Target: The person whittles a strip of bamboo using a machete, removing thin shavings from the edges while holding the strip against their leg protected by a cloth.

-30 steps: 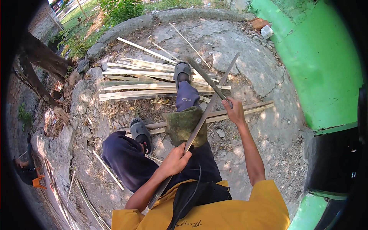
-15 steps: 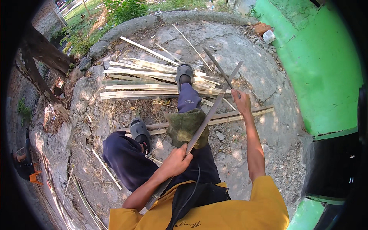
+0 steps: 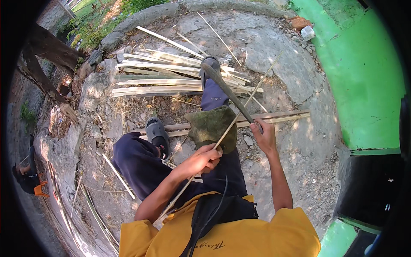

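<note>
We seem mid-shaving: left hand [image 3: 200, 161] grips strip [image 3: 228, 130] over knee cloth [image 3: 205, 127], right hand [image 3: 265, 136] grips knife [image 3: 231, 97]. Next stroke likely calls for steady strip, shallow angle.

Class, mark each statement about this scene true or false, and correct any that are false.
1. The left hand holds a thin strip. True.
2. The right hand is empty. False: it grips a dark knife.
3. More strips lie on the ground. True.
4. The pad is bright red. False: it is dull green.
5. The wall at right is green. True.
</note>
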`<state>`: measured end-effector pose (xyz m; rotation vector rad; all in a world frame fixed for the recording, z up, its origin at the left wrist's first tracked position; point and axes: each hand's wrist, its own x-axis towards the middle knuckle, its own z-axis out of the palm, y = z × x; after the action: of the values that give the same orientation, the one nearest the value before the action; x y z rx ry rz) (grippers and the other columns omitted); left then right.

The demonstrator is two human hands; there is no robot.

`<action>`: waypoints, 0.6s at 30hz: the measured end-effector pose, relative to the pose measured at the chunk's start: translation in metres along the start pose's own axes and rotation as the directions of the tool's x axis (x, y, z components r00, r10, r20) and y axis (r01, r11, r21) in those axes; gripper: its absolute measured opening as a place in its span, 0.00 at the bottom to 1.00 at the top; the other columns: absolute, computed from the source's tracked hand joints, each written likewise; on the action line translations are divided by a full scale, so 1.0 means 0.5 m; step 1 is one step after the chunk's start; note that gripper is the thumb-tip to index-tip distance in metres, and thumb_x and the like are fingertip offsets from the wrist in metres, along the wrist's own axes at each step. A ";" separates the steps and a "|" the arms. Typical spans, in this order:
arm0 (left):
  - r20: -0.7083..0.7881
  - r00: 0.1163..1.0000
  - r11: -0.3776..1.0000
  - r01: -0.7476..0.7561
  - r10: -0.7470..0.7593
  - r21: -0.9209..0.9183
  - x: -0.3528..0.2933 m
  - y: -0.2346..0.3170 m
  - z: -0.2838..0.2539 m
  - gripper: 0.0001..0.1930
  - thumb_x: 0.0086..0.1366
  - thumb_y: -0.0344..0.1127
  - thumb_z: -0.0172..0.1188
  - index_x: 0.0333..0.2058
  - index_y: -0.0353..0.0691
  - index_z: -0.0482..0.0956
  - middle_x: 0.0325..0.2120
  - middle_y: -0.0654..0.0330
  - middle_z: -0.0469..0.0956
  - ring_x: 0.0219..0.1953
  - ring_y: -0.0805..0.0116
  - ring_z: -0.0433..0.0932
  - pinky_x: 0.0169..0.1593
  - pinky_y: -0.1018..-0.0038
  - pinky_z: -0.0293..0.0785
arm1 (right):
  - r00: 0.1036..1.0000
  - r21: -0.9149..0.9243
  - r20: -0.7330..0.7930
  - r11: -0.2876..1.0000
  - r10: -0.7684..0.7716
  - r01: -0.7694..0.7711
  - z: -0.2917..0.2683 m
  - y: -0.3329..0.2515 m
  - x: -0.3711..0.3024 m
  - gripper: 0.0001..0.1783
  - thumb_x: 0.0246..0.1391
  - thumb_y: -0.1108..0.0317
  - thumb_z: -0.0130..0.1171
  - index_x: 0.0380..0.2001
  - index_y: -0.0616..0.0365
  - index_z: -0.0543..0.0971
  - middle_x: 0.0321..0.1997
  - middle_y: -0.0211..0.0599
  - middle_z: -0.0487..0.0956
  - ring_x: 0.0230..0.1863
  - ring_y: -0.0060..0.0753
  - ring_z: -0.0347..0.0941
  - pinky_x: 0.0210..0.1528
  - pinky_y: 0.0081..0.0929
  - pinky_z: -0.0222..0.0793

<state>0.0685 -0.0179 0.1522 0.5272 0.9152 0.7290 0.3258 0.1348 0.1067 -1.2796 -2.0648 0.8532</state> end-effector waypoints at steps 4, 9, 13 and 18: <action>0.168 0.985 0.983 0.075 -0.047 -0.165 0.017 0.020 -0.011 0.20 0.79 0.54 0.45 0.38 0.42 0.70 0.12 0.74 0.56 0.08 0.84 0.51 0.14 0.81 0.45 | 0.990 0.113 0.091 0.987 0.103 -0.113 -0.003 -0.015 -0.048 0.38 0.58 0.31 0.62 0.35 0.64 0.83 0.13 0.33 0.63 0.17 0.24 0.59 0.23 0.37 0.51; 0.218 0.967 0.941 0.195 -0.136 -0.278 0.051 -0.020 -0.050 0.30 0.80 0.64 0.39 0.40 0.39 0.72 0.11 0.73 0.58 0.05 0.83 0.54 0.09 0.84 0.50 | 0.997 0.112 0.042 0.991 0.072 -0.076 -0.006 -0.080 -0.069 0.29 0.55 0.41 0.71 0.30 0.60 0.82 0.14 0.28 0.70 0.18 0.19 0.63 0.23 0.30 0.57; 0.368 0.927 0.864 0.244 -0.075 -0.440 0.071 -0.043 -0.061 0.35 0.80 0.64 0.36 0.41 0.32 0.73 0.10 0.71 0.60 0.05 0.81 0.60 0.08 0.84 0.57 | 0.997 0.163 0.000 0.984 0.078 -0.077 -0.001 -0.100 -0.065 0.23 0.53 0.49 0.76 0.29 0.60 0.81 0.16 0.30 0.77 0.20 0.18 0.72 0.24 0.26 0.64; 0.415 0.909 0.830 0.264 -0.043 -0.491 0.076 -0.049 -0.061 0.39 0.80 0.64 0.33 0.47 0.25 0.74 0.10 0.70 0.61 0.05 0.80 0.62 0.08 0.83 0.60 | 0.996 0.184 0.015 0.979 0.091 -0.092 0.017 -0.106 -0.061 0.20 0.52 0.55 0.77 0.28 0.60 0.79 0.20 0.28 0.79 0.24 0.20 0.75 0.29 0.26 0.68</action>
<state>0.0662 -0.0021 0.1002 0.0786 0.3416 0.6621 0.3020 0.0869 0.1377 -1.2787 -1.8942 1.0653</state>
